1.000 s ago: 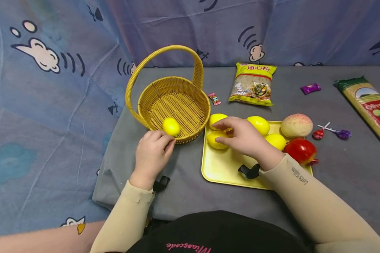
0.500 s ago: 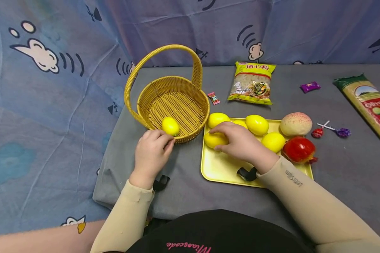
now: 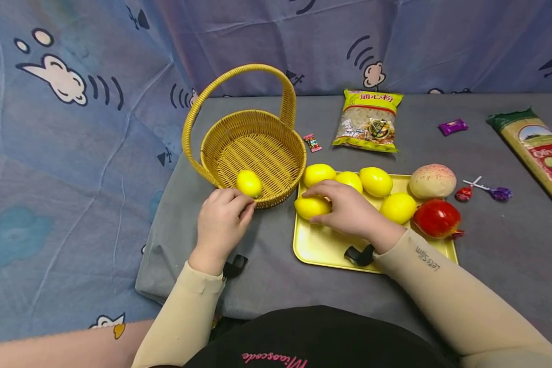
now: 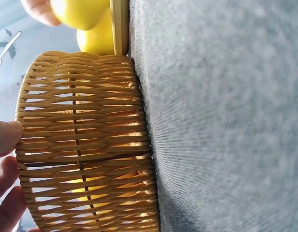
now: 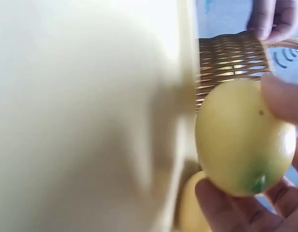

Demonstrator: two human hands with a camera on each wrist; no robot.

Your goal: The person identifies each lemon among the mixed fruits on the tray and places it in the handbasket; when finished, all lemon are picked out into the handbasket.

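My left hand (image 3: 223,222) pinches the near rim of a woven basket (image 3: 262,151) with a tall arched handle. In the left wrist view, the thumb and fingertips sit at the rim of the basket wall (image 4: 86,116). One lemon (image 3: 249,183) lies inside the basket, close to that hand. Over the left part of a yellow tray (image 3: 319,248), my right hand (image 3: 349,209) holds another lemon (image 3: 312,207) between thumb and fingers. The right wrist view has this held lemon (image 5: 241,135) up close, its green-tinged end toward the camera.
Several more lemons (image 3: 375,181), a peach (image 3: 432,181) and a pomegranate (image 3: 437,219) lie on the tray. Beyond are a pasta bag (image 3: 367,121), a small red candy (image 3: 312,143), a purple candy (image 3: 453,127), lollipops (image 3: 500,193) and a long noodle pack (image 3: 538,153).
My right hand has closed its thumb and fingers around the front-left lemon and shifted it slightly toward me. My left hand has stayed on the basket rim.
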